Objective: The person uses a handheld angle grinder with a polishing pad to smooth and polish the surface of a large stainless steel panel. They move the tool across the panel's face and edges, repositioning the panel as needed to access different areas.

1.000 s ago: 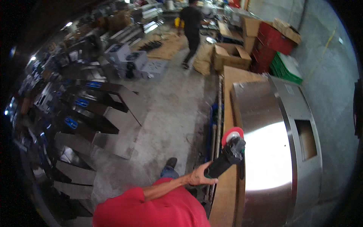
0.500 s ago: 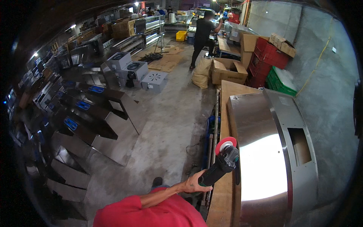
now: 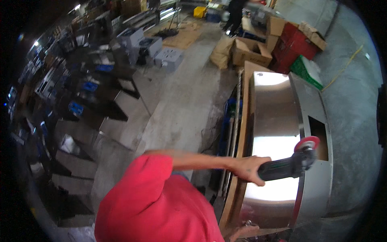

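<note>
My left hand is closed around the dark body of an angle grinder with a red disc. The grinder is over the polished stainless steel housing, its disc side toward the housing's right part, near a rectangular cutout. Whether the disc touches metal I cannot tell. At the lower edge my right hand shows in part beside the housing's near end, next to a small shiny fitting; its fingers are blurred and partly cut off.
The housing lies on a wooden board. Beyond it stand an open cardboard box, a sack, red crates and a green crate. Dark metal cabinets line the left; grey boxes sit on the floor. Another person stands far off.
My left hand has carried the grinder rightward across the housing. My right hand has come into view at the lower edge. The view has tilted further down.
</note>
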Demonstrator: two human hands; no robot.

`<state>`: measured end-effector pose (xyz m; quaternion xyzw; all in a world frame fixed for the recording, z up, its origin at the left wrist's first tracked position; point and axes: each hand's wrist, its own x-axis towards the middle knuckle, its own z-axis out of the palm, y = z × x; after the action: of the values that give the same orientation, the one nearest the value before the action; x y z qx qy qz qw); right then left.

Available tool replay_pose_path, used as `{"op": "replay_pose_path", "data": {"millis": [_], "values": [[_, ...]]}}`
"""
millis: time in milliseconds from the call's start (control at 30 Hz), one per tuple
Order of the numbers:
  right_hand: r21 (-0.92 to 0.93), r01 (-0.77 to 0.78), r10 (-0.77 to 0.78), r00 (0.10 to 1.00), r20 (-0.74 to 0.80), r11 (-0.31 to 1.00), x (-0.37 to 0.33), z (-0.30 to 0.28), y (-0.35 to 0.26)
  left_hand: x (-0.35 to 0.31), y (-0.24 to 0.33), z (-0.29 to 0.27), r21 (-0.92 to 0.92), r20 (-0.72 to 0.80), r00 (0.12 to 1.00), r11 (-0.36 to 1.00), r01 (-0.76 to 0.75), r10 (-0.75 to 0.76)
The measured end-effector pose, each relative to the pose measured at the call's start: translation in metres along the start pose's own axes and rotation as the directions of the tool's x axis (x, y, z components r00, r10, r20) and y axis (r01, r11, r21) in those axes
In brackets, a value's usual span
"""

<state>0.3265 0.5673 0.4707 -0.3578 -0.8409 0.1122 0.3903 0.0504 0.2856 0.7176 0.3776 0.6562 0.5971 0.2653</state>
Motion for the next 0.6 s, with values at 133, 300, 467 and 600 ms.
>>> {"op": "replay_pose_path", "data": {"millis": [133, 300, 467, 600], "values": [[0.01, 0.096, -0.096, 0.995, -0.009, 0.995, 0.0, -0.012, 0.006, 0.045, 0.019, 0.032, 0.006, 0.108, 0.99, 0.996, -0.094, 0.092], [0.014, 0.151, -0.151, 0.987, -0.049, 0.988, 0.002, -0.024, 0.018, 0.109, 0.049, 0.091, -0.075, 0.249, 0.942, 0.974, -0.215, 0.227], [-0.001, 0.154, -0.153, 0.986, -0.065, 0.988, 0.015, -0.035, 0.028, 0.151, 0.062, 0.141, 0.044, 0.278, 0.953, 0.99, -0.137, 0.12], [-0.071, 0.134, -0.142, 0.981, -0.132, 0.989, 0.043, -0.051, 0.046, 0.121, 0.076, 0.133, -0.128, 0.288, 0.939, 0.98, -0.154, 0.185]]}}
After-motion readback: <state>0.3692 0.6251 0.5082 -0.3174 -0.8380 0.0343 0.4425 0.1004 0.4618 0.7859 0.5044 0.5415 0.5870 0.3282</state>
